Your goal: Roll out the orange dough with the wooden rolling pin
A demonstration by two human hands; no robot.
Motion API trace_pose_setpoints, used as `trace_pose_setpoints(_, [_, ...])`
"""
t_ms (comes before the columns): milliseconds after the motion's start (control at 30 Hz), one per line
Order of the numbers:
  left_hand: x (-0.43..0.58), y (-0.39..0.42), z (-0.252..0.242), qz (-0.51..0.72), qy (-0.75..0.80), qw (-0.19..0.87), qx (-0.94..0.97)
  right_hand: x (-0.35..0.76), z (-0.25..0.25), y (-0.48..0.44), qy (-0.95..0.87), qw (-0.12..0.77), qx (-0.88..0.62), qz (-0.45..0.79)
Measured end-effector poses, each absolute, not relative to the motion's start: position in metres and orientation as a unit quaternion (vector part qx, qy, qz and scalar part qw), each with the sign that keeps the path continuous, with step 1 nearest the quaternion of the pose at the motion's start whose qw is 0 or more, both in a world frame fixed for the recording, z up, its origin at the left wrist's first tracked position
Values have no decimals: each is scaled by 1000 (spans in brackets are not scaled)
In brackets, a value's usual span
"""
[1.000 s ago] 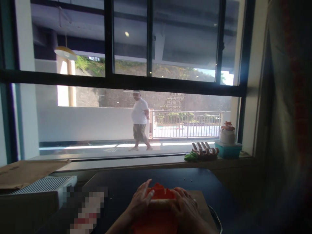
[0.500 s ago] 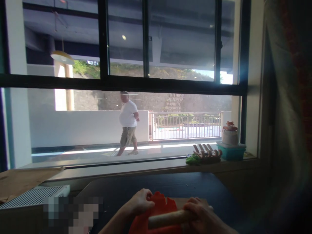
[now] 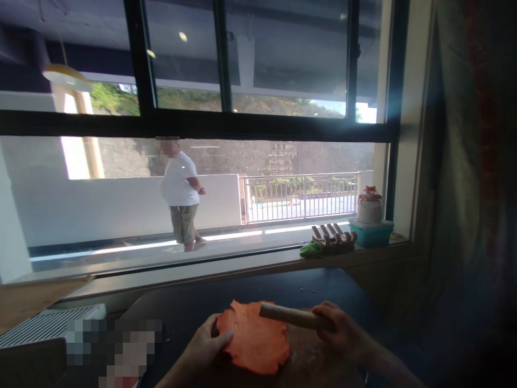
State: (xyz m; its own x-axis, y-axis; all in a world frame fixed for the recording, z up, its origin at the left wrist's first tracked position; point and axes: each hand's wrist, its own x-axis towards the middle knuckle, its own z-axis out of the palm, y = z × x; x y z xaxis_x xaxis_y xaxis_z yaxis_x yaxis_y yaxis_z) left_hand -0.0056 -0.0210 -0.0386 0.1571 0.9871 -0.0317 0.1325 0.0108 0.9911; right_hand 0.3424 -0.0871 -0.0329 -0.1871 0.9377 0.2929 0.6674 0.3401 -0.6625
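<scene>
A flat sheet of orange dough (image 3: 253, 337) lies on a wooden board (image 3: 311, 362) on the dark table (image 3: 250, 293). My left hand (image 3: 205, 345) pinches the sheet's left edge, with the thumb on top. My right hand (image 3: 343, 333) is wrapped round the right end of a wooden rolling pin (image 3: 291, 317). The pin is held just above the dough's far right edge.
On the window sill stand a teal box (image 3: 371, 234) with a white jar on it, a wooden rack (image 3: 333, 238) and a green thing. A white ribbed appliance (image 3: 44, 323) sits at the left. Outside the window a person in a white shirt (image 3: 180, 194) walks past.
The rolling pin has come off the dough and now rests in my right hand only. My left hand let go of it and took the dough's edge. The person outside walked left.
</scene>
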Motion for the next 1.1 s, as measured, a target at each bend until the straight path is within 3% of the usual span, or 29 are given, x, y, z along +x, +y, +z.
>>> trace_pose_setpoints(100, [-37,-20,-25,312,516,442,663,328,-20,-86,-762,317,-532,190])
trace_pose_setpoints(200, [-38,-14,12,308,603,173,716,308,-5,-82,-783,281,-531,159])
trace_pose_setpoints(300, [-2,-12,30,320,577,44,750,283,5,-71,-798,242,-527,164])
trace_pose_setpoints(400, [42,-12,15,181,578,49,794,261,3,-51,-787,234,-534,202])
trace_pose_setpoints(500, [66,-2,-4,89,624,57,774,247,-5,-24,-751,211,-606,157])
trace_pose_setpoints(667, [71,24,-1,99,662,4,743,239,-6,6,-706,150,-675,156])
trace_pose_setpoints(1100, [59,-29,-14,119,609,-81,780,231,-21,-57,-723,193,-660,72])
